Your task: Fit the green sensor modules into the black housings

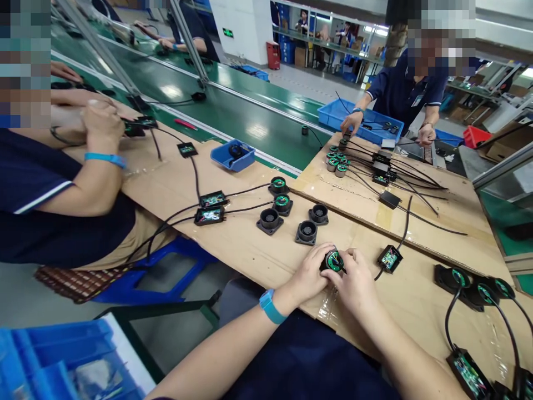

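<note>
Between my two hands, close to the front edge of the cardboard-covered table, is a round black housing with a green circuit board [333,260]. My left hand [310,272] wraps round its left side, a blue band on the wrist. From the right, my right hand [353,278] grips it, thumb at its lower rim. To the right, a small black box with an open circuit board [390,259] lies with cables at both ends; one runs toward my right hand. Beyond my hands stand black flanged housings without boards [307,232] and two with green boards [282,204].
Several finished-looking cabled units [470,369] lie at the right. A small blue bin [233,155] sits at the table's far side. One co-worker's arm [100,172] is at the left; another person [425,89] stands behind a blue tray [360,119]. A green conveyor [254,130] runs behind.
</note>
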{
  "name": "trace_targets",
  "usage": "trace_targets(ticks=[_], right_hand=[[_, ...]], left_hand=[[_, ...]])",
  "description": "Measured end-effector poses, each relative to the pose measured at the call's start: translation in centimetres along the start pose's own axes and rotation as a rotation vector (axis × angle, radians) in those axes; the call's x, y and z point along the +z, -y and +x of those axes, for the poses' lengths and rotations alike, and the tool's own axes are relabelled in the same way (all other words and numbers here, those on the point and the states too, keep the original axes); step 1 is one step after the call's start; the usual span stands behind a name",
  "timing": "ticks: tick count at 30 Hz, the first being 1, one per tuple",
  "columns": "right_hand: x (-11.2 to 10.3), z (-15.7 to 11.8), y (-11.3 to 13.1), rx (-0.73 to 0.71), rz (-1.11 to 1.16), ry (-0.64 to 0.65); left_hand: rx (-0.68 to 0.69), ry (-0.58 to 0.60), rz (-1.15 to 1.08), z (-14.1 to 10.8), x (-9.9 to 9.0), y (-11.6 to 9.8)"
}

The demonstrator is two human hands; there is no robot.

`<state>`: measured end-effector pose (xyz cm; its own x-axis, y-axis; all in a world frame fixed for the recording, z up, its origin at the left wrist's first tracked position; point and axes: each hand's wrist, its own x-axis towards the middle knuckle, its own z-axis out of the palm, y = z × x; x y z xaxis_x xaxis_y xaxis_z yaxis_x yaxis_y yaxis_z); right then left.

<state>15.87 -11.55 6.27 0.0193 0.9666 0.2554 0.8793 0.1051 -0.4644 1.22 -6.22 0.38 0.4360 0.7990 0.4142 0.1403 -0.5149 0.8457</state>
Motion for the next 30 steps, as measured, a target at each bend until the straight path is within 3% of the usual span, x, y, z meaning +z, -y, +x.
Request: trace_targets(ticks=[6, 11, 14, 17, 19, 22, 26, 30], right_hand=[[0.6, -0.9, -1.9, -0.162, 0.012, 0.045], [0.2, 1.1, -2.8, -0.220, 0.029, 0.137], [-0.9, 2.2, -2.9, -0.299, 0.017, 0.149], [-1.0, 2.0, -3.2, -0.302, 0.001, -0.104], [-0.6, 1.6, -3.4, -0.231, -0.033, -0.195], [-0.2, 1.1, -3.4, -0.143, -0.058, -0.117], [0.2, 0.8, -2.9, -0.055, -0.024, -0.170], [0.1, 0.8, -2.3, 0.039, -0.030, -0.071]], left_hand=[[-0.110, 0.075, 0.023, 0.4, 0.1, 0.3], [-0.170, 0.141, 0.007, 0.4, 0.1, 0.3], [-0.164, 0.065, -0.053, -0.1, -0.1, 0.2], [-0.044, -0.093, -0.111, -0.7, -0.6, 0.0], [-0.002, -0.195, -0.133, -1.0, -0.9, -0.1], [-0.025, -0.272, -0.146, -1.0, -1.1, -0.1], [-0.002, -0.341, -0.168, -1.2, -0.8, 0.3], [0.027, -0.395, -0.194, -1.8, -0.7, 1.1]])
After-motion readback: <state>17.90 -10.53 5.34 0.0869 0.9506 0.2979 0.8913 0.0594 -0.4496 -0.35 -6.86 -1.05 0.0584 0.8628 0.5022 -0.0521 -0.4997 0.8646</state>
